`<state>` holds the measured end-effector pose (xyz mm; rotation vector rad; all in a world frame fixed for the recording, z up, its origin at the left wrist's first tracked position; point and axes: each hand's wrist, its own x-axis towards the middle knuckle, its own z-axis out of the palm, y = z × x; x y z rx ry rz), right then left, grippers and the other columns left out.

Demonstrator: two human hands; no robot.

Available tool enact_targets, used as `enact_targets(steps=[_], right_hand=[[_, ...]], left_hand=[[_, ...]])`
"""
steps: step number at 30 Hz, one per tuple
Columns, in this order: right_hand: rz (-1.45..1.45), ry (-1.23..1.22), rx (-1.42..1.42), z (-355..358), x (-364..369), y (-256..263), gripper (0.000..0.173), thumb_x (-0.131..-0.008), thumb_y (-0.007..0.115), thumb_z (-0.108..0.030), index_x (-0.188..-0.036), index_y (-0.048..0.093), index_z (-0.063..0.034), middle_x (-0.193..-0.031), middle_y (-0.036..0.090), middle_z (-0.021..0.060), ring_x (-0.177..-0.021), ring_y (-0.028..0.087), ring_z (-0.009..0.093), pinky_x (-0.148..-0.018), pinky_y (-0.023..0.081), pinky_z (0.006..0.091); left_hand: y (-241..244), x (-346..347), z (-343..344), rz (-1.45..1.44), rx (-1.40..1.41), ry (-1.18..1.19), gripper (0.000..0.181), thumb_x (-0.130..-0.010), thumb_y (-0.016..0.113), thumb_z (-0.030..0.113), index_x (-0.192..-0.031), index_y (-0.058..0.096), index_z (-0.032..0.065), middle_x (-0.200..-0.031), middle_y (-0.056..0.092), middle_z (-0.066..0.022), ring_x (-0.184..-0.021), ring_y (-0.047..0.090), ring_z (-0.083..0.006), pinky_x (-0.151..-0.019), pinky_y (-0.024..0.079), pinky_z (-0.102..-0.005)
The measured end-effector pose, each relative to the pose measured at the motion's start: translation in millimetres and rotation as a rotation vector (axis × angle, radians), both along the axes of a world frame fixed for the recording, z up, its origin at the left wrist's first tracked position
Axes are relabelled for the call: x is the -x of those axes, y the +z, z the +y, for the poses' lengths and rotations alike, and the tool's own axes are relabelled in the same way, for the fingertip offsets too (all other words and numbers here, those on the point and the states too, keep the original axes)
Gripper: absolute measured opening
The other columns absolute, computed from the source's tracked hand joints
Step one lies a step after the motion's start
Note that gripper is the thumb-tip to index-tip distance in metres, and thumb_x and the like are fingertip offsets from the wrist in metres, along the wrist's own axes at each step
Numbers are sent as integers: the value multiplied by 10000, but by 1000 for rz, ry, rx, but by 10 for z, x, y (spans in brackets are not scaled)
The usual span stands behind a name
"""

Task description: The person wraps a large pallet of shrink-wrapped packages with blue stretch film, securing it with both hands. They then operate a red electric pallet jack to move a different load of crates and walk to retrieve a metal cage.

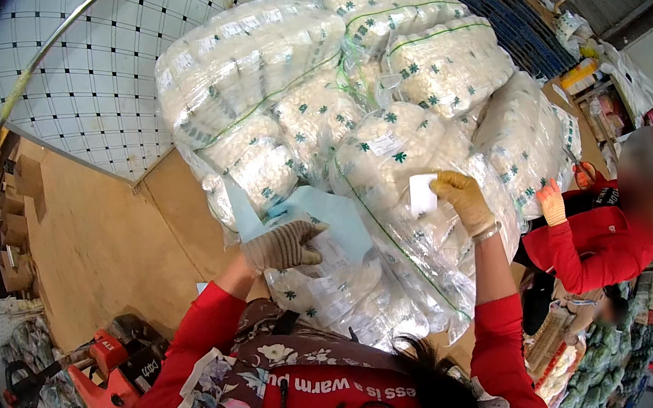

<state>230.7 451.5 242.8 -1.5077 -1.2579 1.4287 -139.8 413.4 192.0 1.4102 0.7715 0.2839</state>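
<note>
In front of me is a pile of clear plastic bags [391, 126] with green leaf prints, packed with pale contents; green cords run along several of them. My left hand [285, 246], in a grey striped glove, is at a light-blue sheet [338, 218] lying on the nearest bags, its fingers curled at the sheet's edge. Whether they pinch the sheet is unclear. In a yellowish glove, my right hand [463, 197] holds a small white label [423, 194] by its corner above a bag. A white label [385, 143] bearing writing lies on the bag just beyond.
A person in red [594, 235] with orange-tipped gloves stands at the pile's right, holding scissors [574, 160]. A patterned white panel [96, 80] with a metal pole [47, 46] stands behind at left. A red pallet truck [104, 379] is at lower left, cardboard boxes [11, 229] at far left.
</note>
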Motion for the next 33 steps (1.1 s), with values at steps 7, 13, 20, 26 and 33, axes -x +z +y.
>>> enact_targets(steps=[7,13,20,26,33], right_hand=[[-920,418,-1009,740,-19,-264,340,-874,597,-185,-1204,602,-103,-1183,623,89,-1096,582,300,-911,468,370],[-1261,788,-705,492,216,-323,455,-890,550,-216,-1333,478,-139,-1421,405,122,-1313,372,298,-1068,291,465],[-581,335,-463,-199,564,-243,296,-890,596,-238,-1124,621,-58,-1022,650,117,-960,602,253,-936,416,387],[284,-198,79,-872,1003,109,201,-878,627,-140,-697,591,-59,-626,566,15,-552,512,96,-555,417,236],[309,-302,11,-1080,805,111,128,-867,642,-129,-786,634,-30,-651,572,0,-575,499,71,-539,394,207]], left_hand=[[30,-14,275,-56,183,151,544,-805,665,64,-1298,454,-34,-1066,615,-72,-925,594,-123,-767,527,-278],[15,-117,425,-57,61,360,642,-816,599,59,-1390,327,-34,-1178,555,-69,-1033,526,-139,-891,448,-299],[146,-607,454,-221,-91,631,621,-812,659,120,-1320,366,-84,-1212,554,-167,-1118,525,-213,-947,422,-304],[200,-805,74,-195,-116,310,579,-773,724,124,-1273,478,-33,-1130,610,-64,-1049,538,-126,-921,434,-305],[357,-758,-150,-281,73,68,432,-774,705,102,-1165,579,-30,-1054,664,-60,-944,596,-110,-851,480,-283]])
